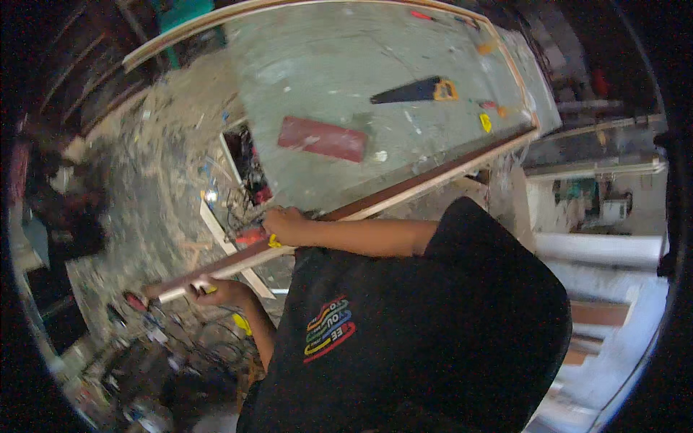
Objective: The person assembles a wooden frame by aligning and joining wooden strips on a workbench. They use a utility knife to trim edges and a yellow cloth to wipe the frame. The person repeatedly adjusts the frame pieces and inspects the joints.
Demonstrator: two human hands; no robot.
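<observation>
Black T-shirt in the foreground, both hands at a long wooden strip

Nearest the lens: a black cotton T-shirt (447, 325) with a multicoloured chest print (330, 328), filling the lower right. Beyond it, a long brown wooden strip with a pale edge (404, 187) runs slantwise from lower left to upper right. It forms the near side of a large wooden frame (173, 36); its left end juts past the grey-green, scuffed desk (310, 65), over littered ground (130, 180).

Hands well apart, both at the left stretch of the strip. Right hand (287, 227): fingers curled, touching the strip, a small yellow piece (274, 241) just beneath. Left hand (220, 291): farther toward the strip's left end, fingers bent at the pale edge, a bit of yellow showing among them. Blur here; cannot tell how tightly either one is closed, or on what.

On the desk, inside the frame: a hand saw with dark blade and yellow-orange handle (411, 92), a dark red rectangular block (322, 138) left of it, and a small bright yellow object (485, 123) near the frame's right corner. Red-handled tool (420, 15) by the far side.

Below the strip, lower left: tangled dark cables (224, 350). A pale flat slat (216, 227) crosses beneath the strip, between the hands.
</observation>
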